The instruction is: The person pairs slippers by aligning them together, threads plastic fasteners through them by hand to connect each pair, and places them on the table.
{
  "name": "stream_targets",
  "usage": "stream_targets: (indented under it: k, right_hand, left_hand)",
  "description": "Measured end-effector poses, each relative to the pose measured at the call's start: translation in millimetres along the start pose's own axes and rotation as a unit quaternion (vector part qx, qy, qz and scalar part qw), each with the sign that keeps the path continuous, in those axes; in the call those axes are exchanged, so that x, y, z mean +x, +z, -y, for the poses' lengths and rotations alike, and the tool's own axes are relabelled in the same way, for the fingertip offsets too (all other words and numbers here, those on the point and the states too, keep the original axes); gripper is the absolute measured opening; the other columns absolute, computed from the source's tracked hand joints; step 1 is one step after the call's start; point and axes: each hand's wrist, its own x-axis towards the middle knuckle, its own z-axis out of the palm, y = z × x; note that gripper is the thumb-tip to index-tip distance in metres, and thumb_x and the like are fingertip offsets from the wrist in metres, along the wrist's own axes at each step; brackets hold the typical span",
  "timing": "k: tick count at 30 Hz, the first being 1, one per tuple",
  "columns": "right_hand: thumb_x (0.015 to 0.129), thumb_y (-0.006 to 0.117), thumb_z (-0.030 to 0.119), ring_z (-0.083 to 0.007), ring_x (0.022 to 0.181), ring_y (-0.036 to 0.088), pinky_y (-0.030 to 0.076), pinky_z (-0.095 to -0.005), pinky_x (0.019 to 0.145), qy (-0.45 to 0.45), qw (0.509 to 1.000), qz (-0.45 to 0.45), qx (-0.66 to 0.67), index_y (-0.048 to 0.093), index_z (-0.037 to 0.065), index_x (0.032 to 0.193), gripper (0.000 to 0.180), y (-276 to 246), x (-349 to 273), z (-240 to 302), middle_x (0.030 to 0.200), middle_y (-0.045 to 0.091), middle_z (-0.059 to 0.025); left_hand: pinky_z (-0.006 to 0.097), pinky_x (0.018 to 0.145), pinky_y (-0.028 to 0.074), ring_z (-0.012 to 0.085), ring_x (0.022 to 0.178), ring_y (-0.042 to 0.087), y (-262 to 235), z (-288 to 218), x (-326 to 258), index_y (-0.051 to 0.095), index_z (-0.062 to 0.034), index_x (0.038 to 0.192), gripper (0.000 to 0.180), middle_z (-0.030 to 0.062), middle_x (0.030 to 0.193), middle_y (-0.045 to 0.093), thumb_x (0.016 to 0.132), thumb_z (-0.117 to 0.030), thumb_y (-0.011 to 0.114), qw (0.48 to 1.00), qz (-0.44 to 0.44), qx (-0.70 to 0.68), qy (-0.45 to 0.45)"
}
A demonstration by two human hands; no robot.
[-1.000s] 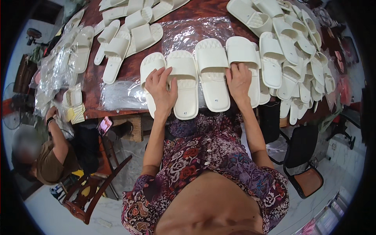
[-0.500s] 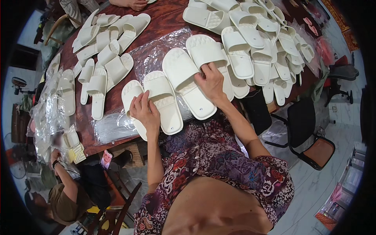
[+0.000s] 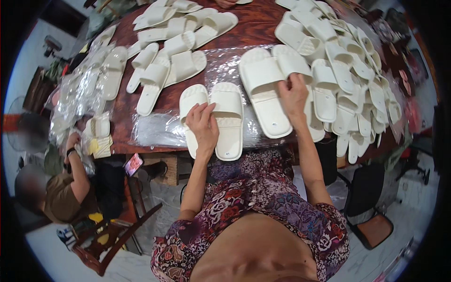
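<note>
1. Several bagged slippers, white and wrapped in clear plastic, lie on the table, well to the left of the person's left hand. A co-worker's hand is near them, at the table's edge.
2. A flat clear bag lies just left of the left hand, and a loose white pile spreads farther away, beyond the hand and to its left.
3. The left hand is loosely curved, its fingers a little apart, over the straps of two slippers set side by side. The near-left slipper is partly under the hand; the near-right slipper lies just right of it. Whether thumb and fingers pinch them, I cannot tell.
4. Left of the right hand is a wide-strapped slipper, its heel end slanting toward the person.
5. The right hand has its fingers bent and close together, touching the strap of the neighbouring slipper, which extends beyond the fingertips. How firmly they grip cannot be seen.
6. A large heap of white slippers fills the table right of the right hand.
</note>
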Motion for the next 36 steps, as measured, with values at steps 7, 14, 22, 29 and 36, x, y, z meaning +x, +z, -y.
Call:
stream_targets:
  k: [7, 14, 22, 29, 36]
  right_hand:
    - [0.083, 0.066, 0.018, -0.0347, 0.071, 0.059, 0.047, -0.0458, 0.066, 0.0, 0.996, 0.035, -0.084, 0.06, 0.001, 0.087, 0.018, 1, -4, -20, 0.086, 0.058, -0.0144]
    - [0.087, 0.064, 0.015, -0.0353, 0.075, 0.061, 0.048, -0.0456, 0.068, -0.013, 0.989, 0.103, -0.103, 0.062, 0.0, 0.099, 0.02, 11, -22, -16, 0.094, 0.058, -0.0171]
    - [0.091, 0.067, 0.017, -0.0328, 0.087, 0.061, 0.049, -0.0436, 0.078, -0.032, 0.99, 0.108, -0.085, 0.063, 0.002, 0.118, 0.031, -7, -42, -3, 0.106, 0.056, -0.0167]
    - [0.091, 0.067, 0.012, -0.0327, 0.096, 0.059, 0.048, -0.0417, 0.086, -0.003, 0.993, 0.112, 0.036, 0.064, 0.003, 0.12, 0.03, -17, -75, 50, 0.108, 0.056, -0.0157]
    - [0.089, 0.068, 0.011, -0.0348, 0.103, 0.058, 0.046, -0.0433, 0.088, -0.111, 0.966, 0.212, 0.102, 0.061, 0.003, 0.123, 0.036, 18, -115, 58, 0.107, 0.06, -0.0163]
  left_hand:
    - [0.046, 0.102, 0.035, 0.0321, 0.121, 0.053, 9, 0, 1, 0.071, -0.0148, 0.112, 0.036, 0.0055, 0.117, 0.064, 0.08, 0.0, 0.067, 1.0, -0.026, -0.012, -0.005]
    - [0.041, 0.094, 0.036, 0.025, 0.105, 0.058, 5, -1, 15, 0.073, -0.013, 0.103, 0.026, 0.0037, 0.105, 0.067, 0.082, -0.001, 0.067, 0.998, -0.045, -0.033, -0.005]
    - [0.041, 0.097, 0.038, 0.0288, 0.109, 0.058, -17, 2, 10, 0.073, -0.0108, 0.105, 0.026, 0.0084, 0.11, 0.066, 0.081, -0.003, 0.07, 0.998, -0.041, -0.035, -0.021]
    - [0.04, 0.089, 0.049, 0.0307, 0.101, 0.063, -53, 59, 28, 0.072, -0.0054, 0.104, 0.022, 0.0114, 0.104, 0.068, 0.084, 0.0, 0.067, 0.993, -0.102, -0.033, -0.054]
    - [0.033, 0.075, 0.052, 0.021, 0.079, 0.065, -68, 99, 54, 0.072, -0.0035, 0.112, 0.026, 0.0113, 0.093, 0.068, 0.087, -0.001, 0.066, 0.987, -0.115, -0.019, -0.11]
